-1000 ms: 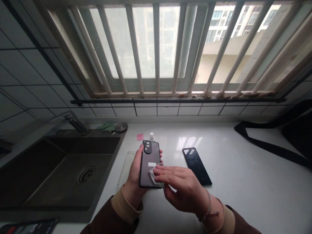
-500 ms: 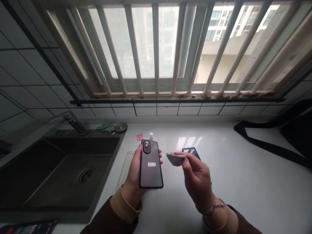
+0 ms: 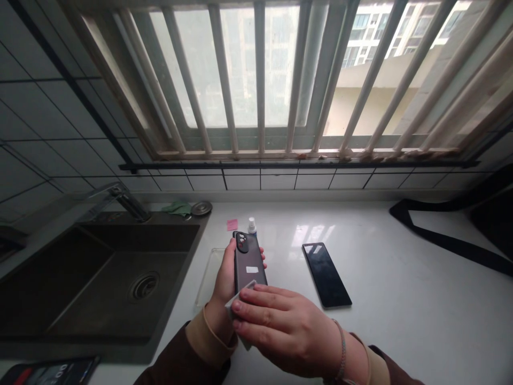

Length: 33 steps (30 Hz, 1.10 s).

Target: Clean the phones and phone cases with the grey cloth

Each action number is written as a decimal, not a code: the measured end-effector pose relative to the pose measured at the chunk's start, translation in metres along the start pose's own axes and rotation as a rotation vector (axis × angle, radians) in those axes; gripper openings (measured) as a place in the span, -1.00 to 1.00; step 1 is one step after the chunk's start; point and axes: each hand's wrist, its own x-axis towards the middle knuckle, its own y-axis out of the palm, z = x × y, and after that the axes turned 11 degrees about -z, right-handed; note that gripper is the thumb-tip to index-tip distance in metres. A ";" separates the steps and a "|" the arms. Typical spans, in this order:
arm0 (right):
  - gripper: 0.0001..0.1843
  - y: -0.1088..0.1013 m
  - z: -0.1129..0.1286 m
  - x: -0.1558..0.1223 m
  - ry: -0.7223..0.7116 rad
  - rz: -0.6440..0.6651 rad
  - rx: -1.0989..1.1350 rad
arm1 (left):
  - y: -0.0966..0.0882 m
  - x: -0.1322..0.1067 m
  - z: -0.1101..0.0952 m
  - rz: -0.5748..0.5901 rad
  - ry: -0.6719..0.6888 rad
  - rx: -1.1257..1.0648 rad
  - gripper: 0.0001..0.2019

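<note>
My left hand (image 3: 222, 289) grips a dark phone in a case (image 3: 247, 263), back side up, with its camera bump at the far end and a small white sticker on it. My right hand (image 3: 286, 329) lies across the phone's near end, fingers together, pressing a small white wipe (image 3: 237, 306) against it. A second black phone (image 3: 326, 274) lies flat on the white counter (image 3: 401, 289), to the right of my hands.
A dark sink (image 3: 100, 278) with a tap (image 3: 124, 200) fills the left side. A clear case (image 3: 208, 275), a pink note (image 3: 232, 224) and a small spray bottle (image 3: 252, 225) lie behind my hands. A black strap (image 3: 441, 238) runs at the right. Another phone (image 3: 52, 370) lies at the bottom left.
My right hand lifted the wipe off the phone and out to the right, then came back down onto the phone's near end. The left hand kept the phone nearly still.
</note>
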 end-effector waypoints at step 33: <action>-0.57 -0.003 -0.023 -0.016 0.467 -0.542 -0.046 | 0.000 -0.006 -0.021 0.184 0.098 -0.299 -0.55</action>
